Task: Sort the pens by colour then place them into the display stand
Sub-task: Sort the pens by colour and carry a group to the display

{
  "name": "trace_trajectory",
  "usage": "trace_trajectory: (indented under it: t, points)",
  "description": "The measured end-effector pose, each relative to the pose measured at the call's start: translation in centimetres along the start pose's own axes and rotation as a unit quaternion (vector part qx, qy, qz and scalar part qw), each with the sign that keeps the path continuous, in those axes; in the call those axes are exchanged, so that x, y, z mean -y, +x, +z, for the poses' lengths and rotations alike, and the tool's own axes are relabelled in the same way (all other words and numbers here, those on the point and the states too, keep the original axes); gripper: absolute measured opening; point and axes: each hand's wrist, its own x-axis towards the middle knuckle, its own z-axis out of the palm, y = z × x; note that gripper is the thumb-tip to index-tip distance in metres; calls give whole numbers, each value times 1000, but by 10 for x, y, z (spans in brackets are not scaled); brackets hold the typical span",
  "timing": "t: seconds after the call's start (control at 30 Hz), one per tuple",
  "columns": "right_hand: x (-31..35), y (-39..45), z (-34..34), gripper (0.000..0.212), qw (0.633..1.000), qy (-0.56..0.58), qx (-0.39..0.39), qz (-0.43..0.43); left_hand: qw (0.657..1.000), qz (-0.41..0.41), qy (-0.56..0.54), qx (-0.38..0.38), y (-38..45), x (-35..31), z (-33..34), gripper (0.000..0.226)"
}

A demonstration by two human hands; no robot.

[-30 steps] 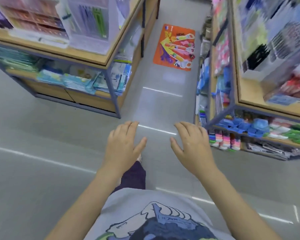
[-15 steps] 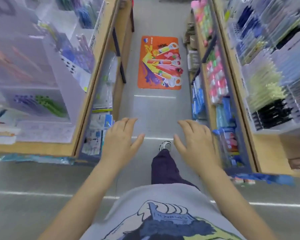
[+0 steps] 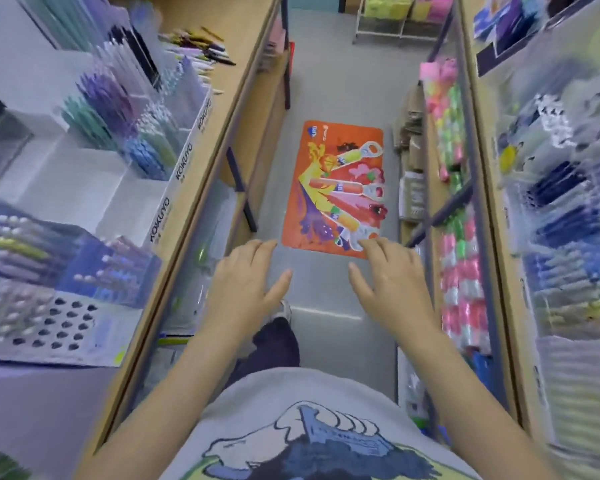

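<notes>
My left hand [image 3: 245, 289] and my right hand [image 3: 394, 282] hover palm down over the aisle floor, fingers spread, holding nothing. A clear tiered pen display stand [image 3: 132, 157] marked KOKUYO sits on the left wooden shelf, with purple, green and blue pens in its compartments. A loose pile of mixed pens [image 3: 201, 46] lies further back on that same shelf. Nearer on the left stands a white perforated pen holder [image 3: 52, 327] with several pens in its holes.
An orange floor mat [image 3: 336, 188] lies in the narrow aisle ahead. The right shelf unit [image 3: 478, 202] carries pink and green packs and blurred racks of dark blue pens [image 3: 561, 209]. A white wire rack [image 3: 395, 22] stands at the aisle's far end.
I have walked forward into the aisle between the shelves; the floor mat and the left pen stand are closer. Both hands stay empty and spread in front of me.
</notes>
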Motion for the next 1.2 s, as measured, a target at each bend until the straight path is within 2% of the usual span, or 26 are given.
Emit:
trace_trajectory:
  t: [0.2, 0.27, 0.5, 0.7, 0.87, 0.97, 1.07, 1.2]
  points:
    - [-42, 178, 44, 46, 1000, -17, 9, -7, 999, -26, -28, -7, 181, 43, 29, 60]
    - [-50, 239, 49, 45, 999, -23, 24, -11, 999, -18, -38, 1, 246, 57, 29, 62]
    - [-87, 421, 57, 42, 1000, -12, -3, 13, 999, 41, -24, -13, 460, 66, 21, 60]
    - [-141, 574, 102, 45, 1000, 6, 28, -2, 1000, 26, -2, 0, 607, 83, 52, 59]
    - [-177, 730, 139, 48, 994, 31, 58, -84, 996, -74, 24, -34, 709, 108, 69, 56]
    - [-177, 816, 156, 49, 984, 31, 88, -152, 986, -146, 43, -67, 747, 123, 68, 52]
    - [-154, 886, 181, 51, 962, 31, 140, -232, 964, -252, 45, -65, 769, 150, 66, 53]
    - [-95, 945, 223, 54, 919, 57, 201, -335, 917, -388, 48, -74, 766, 192, 67, 63]
